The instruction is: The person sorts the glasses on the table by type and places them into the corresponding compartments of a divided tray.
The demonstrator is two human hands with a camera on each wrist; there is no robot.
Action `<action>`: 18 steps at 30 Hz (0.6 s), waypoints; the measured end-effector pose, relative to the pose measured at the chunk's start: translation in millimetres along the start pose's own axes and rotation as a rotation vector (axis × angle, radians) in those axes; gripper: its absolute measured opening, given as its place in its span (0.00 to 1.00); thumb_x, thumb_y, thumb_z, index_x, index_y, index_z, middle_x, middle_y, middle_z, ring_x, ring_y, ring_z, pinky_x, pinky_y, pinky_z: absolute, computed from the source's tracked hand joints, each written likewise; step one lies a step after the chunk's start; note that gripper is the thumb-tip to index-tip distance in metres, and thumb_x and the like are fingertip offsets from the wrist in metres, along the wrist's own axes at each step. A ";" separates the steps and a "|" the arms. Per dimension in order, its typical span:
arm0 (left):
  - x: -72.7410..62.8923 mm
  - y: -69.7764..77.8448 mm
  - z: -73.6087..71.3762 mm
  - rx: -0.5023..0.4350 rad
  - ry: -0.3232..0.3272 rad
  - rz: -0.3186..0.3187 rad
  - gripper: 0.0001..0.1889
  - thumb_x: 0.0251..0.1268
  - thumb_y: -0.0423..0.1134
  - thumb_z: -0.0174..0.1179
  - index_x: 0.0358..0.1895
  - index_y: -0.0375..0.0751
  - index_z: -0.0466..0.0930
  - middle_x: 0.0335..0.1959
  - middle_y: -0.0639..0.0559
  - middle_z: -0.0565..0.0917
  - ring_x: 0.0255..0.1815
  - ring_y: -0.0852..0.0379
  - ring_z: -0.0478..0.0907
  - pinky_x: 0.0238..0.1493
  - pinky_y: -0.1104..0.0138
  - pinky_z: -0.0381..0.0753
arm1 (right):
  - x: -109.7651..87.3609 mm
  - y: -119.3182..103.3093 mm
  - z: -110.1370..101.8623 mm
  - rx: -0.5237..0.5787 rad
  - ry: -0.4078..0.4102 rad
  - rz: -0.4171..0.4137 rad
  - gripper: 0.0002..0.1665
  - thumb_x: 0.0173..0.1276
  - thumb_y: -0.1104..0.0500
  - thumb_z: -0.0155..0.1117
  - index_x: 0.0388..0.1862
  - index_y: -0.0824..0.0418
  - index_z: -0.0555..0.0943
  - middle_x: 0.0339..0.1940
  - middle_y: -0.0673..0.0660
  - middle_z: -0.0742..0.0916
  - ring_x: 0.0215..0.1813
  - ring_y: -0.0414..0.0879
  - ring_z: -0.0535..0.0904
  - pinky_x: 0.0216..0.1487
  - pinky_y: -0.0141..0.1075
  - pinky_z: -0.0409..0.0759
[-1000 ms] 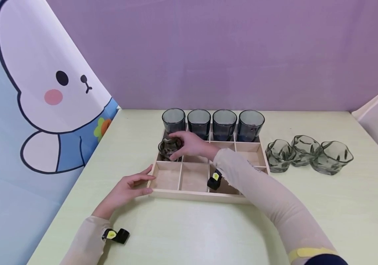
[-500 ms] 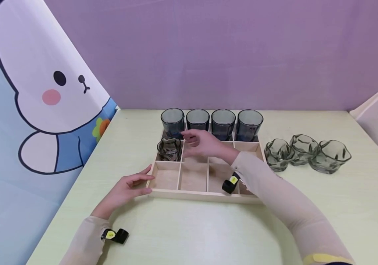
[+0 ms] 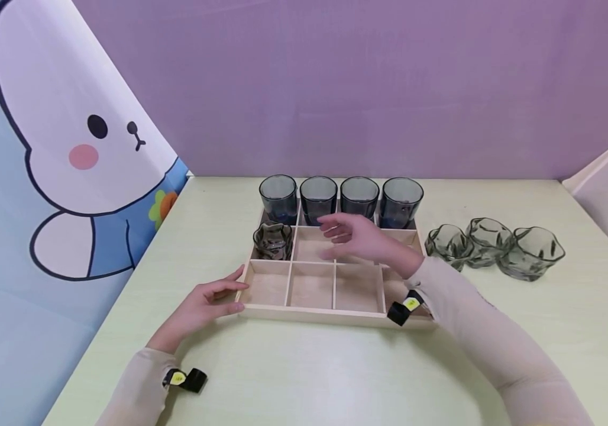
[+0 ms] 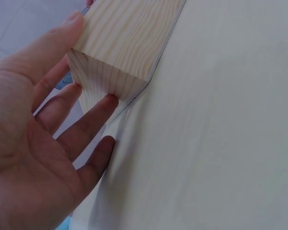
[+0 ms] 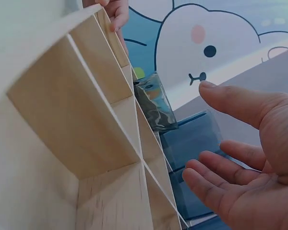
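My left hand (image 3: 197, 307) touches the left front corner of a divided wooden box (image 3: 309, 315). In the left wrist view its fingertips (image 4: 110, 99) rest against the wood, fingers fairly straight and spread. My right hand (image 3: 359, 239) hovers over the middle row of compartments, holding nothing, its fingers loosely bent and thumb apart. A dark wavy glass (image 3: 273, 241) stands in the middle row's left compartment. Behind it, tall blue-grey tumblers (image 3: 279, 198) fill the back row, partly hidden by the right hand. The front row compartments hold nothing.
Three grey-green wavy glasses (image 3: 449, 242) stand close together on the table (image 3: 304, 373), right of the box. A purple cloth backdrop (image 3: 368, 89) rises behind the table, and a cartoon-printed cloth (image 3: 70, 225) hangs at the left.
My right hand has let go of the dark wavy glass in the middle row and moved right over the box, its fingers spreading. The left hand has stayed at the corner.
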State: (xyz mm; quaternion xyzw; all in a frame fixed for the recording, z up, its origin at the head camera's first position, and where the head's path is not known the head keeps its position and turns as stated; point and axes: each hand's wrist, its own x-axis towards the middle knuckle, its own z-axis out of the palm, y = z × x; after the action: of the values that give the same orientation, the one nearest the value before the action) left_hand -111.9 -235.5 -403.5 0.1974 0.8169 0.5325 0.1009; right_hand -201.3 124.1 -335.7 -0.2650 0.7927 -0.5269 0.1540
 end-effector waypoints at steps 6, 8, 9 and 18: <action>-0.9 -0.6 -0.2 -0.007 0.001 0.004 0.20 0.62 0.31 0.68 0.57 0.31 0.81 0.74 0.37 0.62 0.73 0.35 0.59 0.62 0.76 0.68 | -18.4 1.2 -6.1 0.040 -0.003 -0.042 0.43 0.57 0.71 0.75 0.70 0.75 0.66 0.62 0.72 0.78 0.63 0.68 0.74 0.64 0.49 0.75; -0.9 -1.4 -0.3 -0.014 0.001 0.004 0.20 0.62 0.31 0.68 0.58 0.31 0.81 0.74 0.37 0.62 0.73 0.35 0.59 0.61 0.76 0.69 | -23.8 1.1 -8.7 0.051 -0.001 -0.046 0.43 0.56 0.72 0.75 0.70 0.75 0.67 0.62 0.72 0.78 0.63 0.68 0.74 0.64 0.49 0.75; -0.8 -2.0 -0.3 -0.015 0.000 0.006 0.20 0.62 0.31 0.68 0.58 0.31 0.81 0.74 0.37 0.62 0.72 0.35 0.60 0.61 0.75 0.69 | -26.6 1.0 -10.1 0.057 -0.002 -0.045 0.43 0.56 0.72 0.75 0.70 0.75 0.67 0.62 0.72 0.78 0.64 0.69 0.74 0.64 0.49 0.75; -0.6 -0.6 -0.2 -0.021 -0.004 -0.012 0.21 0.62 0.32 0.69 0.58 0.31 0.80 0.75 0.39 0.62 0.73 0.39 0.59 0.63 0.76 0.66 | -50.0 13.7 -20.0 0.079 -0.010 -0.026 0.43 0.58 0.71 0.74 0.71 0.74 0.66 0.64 0.74 0.75 0.65 0.70 0.71 0.65 0.50 0.74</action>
State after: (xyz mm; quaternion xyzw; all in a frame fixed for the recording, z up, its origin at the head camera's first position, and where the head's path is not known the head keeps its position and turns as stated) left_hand -111.6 -236.1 -404.0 0.1923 0.8122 0.5401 0.1079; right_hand -174.7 172.4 -342.0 -0.2714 0.7670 -0.5586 0.1616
